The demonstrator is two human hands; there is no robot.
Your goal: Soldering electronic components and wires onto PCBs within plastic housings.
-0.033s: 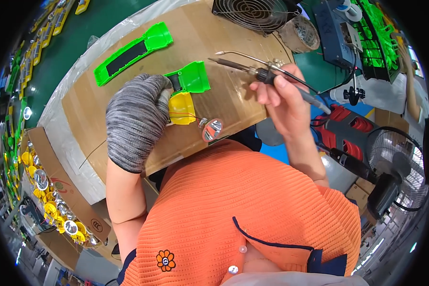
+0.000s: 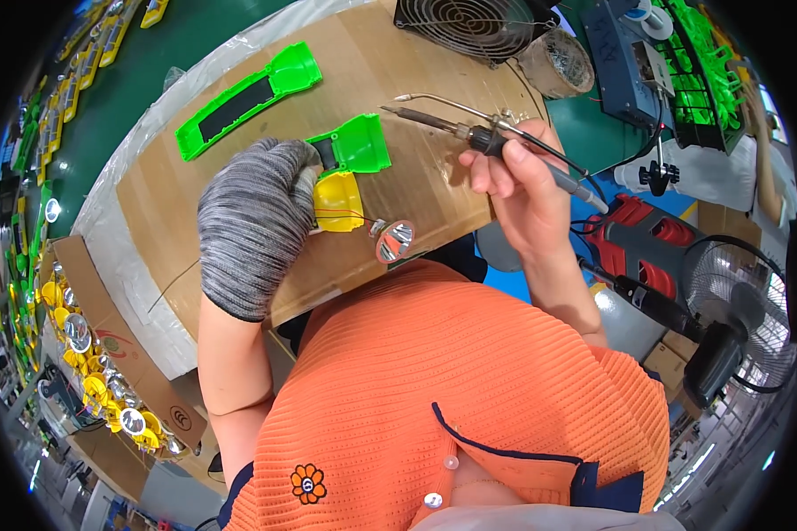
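Note:
My left hand (image 2: 257,226), in a grey striped knit glove, closes around a green plastic flashlight housing (image 2: 361,144) and the yellow lamp holder (image 2: 337,202) beside it. The glove hides much of both parts. A round silver reflector (image 2: 395,241) hangs off the near side, with thin red and dark wires running to it. My bare right hand (image 2: 527,181) grips a soldering iron (image 2: 483,137), with a thin curved metal tube (image 2: 452,103) fixed alongside. The iron's tip points left, above and apart from the green housing. Farther off lies another green housing (image 2: 250,99) with a dark panel.
Brown cardboard (image 2: 434,168) covers the work surface. At the far edge are a round fan grille (image 2: 474,22) and a tape-wrapped roll (image 2: 556,64). A blue box (image 2: 624,66) stands far right. On the left, a carton (image 2: 119,341) holds several yellow lamp parts; a fan (image 2: 739,310) is at right.
My right hand and the soldering iron have shifted slightly left. My left hand and the parts it holds stay almost still.

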